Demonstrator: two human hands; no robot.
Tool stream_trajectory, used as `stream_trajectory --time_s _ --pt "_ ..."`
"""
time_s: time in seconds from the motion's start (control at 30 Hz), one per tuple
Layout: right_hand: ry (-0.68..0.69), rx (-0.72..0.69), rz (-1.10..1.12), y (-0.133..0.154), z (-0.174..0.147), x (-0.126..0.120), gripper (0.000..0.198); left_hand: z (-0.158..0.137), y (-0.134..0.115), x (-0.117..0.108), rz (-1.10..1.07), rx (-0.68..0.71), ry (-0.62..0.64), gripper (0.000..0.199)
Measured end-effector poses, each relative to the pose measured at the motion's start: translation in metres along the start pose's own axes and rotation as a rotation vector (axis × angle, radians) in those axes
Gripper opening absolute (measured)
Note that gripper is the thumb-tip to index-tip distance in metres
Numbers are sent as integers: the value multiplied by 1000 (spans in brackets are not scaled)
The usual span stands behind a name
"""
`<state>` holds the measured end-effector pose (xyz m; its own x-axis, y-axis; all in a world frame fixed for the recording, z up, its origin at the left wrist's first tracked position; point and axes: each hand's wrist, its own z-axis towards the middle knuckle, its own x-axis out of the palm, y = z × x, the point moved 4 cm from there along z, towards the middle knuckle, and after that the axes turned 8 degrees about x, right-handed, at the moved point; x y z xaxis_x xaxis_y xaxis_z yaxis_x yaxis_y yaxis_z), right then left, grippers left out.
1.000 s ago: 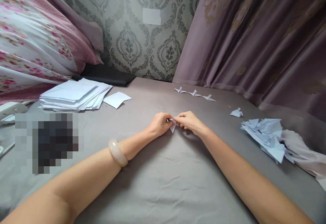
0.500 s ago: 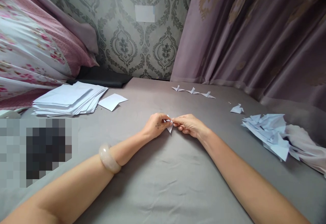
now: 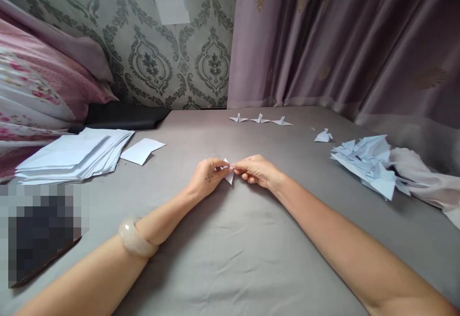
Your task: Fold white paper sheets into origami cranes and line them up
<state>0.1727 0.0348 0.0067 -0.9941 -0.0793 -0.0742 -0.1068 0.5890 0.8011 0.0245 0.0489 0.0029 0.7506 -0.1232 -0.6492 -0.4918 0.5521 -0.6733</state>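
Both hands meet over the middle of the grey cloth surface, around a small white origami piece (image 3: 229,178) of folded paper. My left hand (image 3: 210,174) pinches it from the left, thumb and fingers closed. From the right, my right hand (image 3: 259,170) has thumb and forefinger pressed together on its edge, the other fingers curled. Fingers cover much of the piece; pointed tips show above and below. Beyond the hands stand three folded paper cranes (image 3: 260,118) in a row. Farther right is a single folded paper bird (image 3: 324,136).
A stack of white paper sheets (image 3: 68,155) lies at the left, with a loose folded sheet (image 3: 143,150) beside it. Crumpled-looking folded papers (image 3: 370,165) pile up at the right, against a pale cloth (image 3: 424,174). A black flat item (image 3: 124,116) lies at the back left.
The view has turned slightly right, so things appear shifted to the left. Both hands still pinch the origami piece in nearly the same pose.
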Motion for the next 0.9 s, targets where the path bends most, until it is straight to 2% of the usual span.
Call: stream_trajectory --time_s 0.4,0.57,0.8,0.9 --pt "-5 -14 26 0 6 -3 13 1 -11 -1 61 19 -16 20" --pt "-9 -35 64 1 5 -6 9 1 -6 -3 34 19 -93 16" --pt "-45 -68 61 0 4 -7 6 4 13 -17 76 -201 -286 21" --pt "-61 -94 23 -1 3 -5 6 4 18 -19 134 -242 -265 22"
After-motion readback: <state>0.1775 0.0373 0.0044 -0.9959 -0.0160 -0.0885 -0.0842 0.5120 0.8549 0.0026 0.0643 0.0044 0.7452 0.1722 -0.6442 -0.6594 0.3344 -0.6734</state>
